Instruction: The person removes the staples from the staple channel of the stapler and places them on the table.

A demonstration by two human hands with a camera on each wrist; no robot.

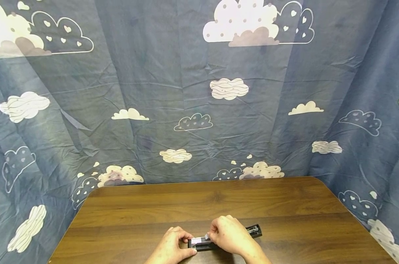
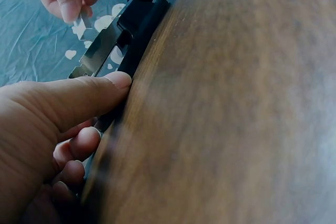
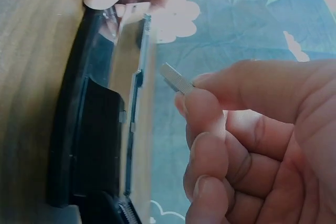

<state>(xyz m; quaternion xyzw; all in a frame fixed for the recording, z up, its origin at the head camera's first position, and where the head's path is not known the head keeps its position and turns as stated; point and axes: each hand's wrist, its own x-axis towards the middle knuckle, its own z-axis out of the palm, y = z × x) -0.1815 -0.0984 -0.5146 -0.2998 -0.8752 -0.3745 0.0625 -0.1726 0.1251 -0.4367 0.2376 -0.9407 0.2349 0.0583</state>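
Observation:
A black stapler (image 1: 203,248) lies opened out on the table, its metal staple channel (image 3: 137,66) exposed. My left hand (image 1: 173,246) grips one end of it between thumb and fingers; in the left wrist view the thumb presses along the black base (image 2: 142,35). Between thumb and forefinger, my right hand (image 1: 230,234) pinches a short strip of staples (image 3: 177,78). The strip is held just above the channel, apart from it in the right wrist view. The right hand hides the stapler's middle in the head view, while the far end of the opened top arm (image 1: 255,230) sticks out beyond it.
The brown wooden table (image 1: 146,209) has rounded far corners. Behind it and along both sides hangs a blue-grey cloth (image 1: 153,91) printed with clouds, close to the table's back edge.

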